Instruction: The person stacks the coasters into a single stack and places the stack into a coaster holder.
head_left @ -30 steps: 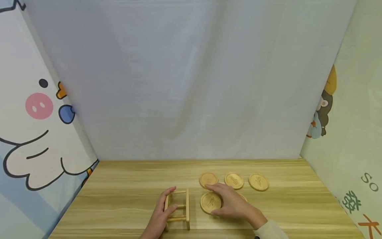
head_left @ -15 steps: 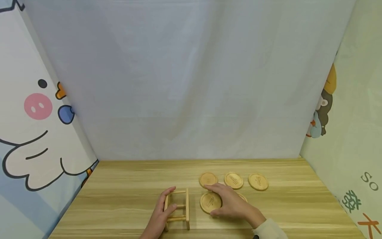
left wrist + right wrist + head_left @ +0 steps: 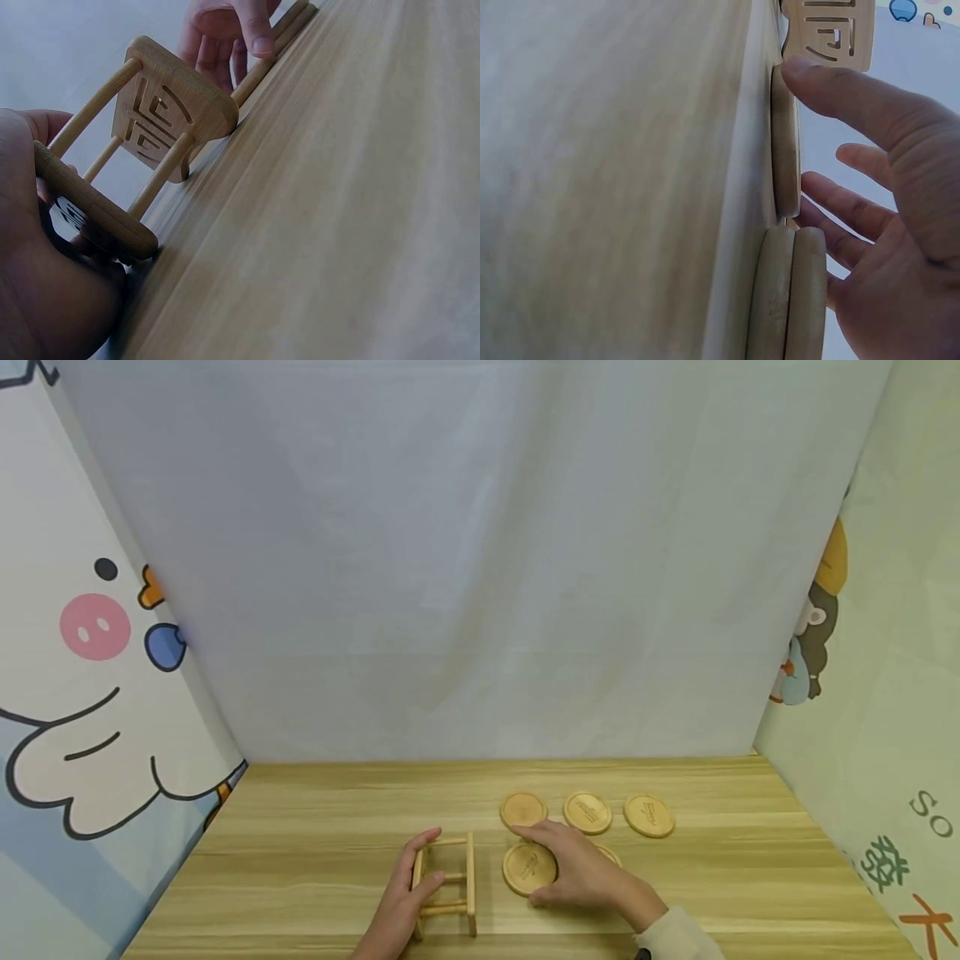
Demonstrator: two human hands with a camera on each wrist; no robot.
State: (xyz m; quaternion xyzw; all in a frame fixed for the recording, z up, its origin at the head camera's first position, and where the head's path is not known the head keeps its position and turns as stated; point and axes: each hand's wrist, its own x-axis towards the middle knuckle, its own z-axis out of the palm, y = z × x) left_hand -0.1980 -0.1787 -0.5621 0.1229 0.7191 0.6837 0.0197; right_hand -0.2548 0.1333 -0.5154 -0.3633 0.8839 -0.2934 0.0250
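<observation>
Left fingers (image 3: 424, 839): we grip the rack (image 3: 471, 872).
Right fingers (image 3: 546, 832): spread wide around one disc (image 3: 528, 870).
Worktop (image 3: 315, 868): we see three discs (image 3: 587, 814) behind.

Flat table top (image 3: 300, 843), yellow-brown, streaked wood grain. On it, clock centred on front round pale-wood disc (image 3: 528, 869), raised rim, engraved marking: small open pale-wood rack (image 3: 471, 885), dowel bars between two end panels, at 9 o'clock. Plainer-looking round wooden disc (image 3: 523, 811) at 12, engraved pale disc (image 3: 588, 814) between 1 and 2, another engraved disc (image 3: 649, 817) past 2. Two stacked wooden discs (image 3: 805, 292) at 3, partly hidden.
</observation>
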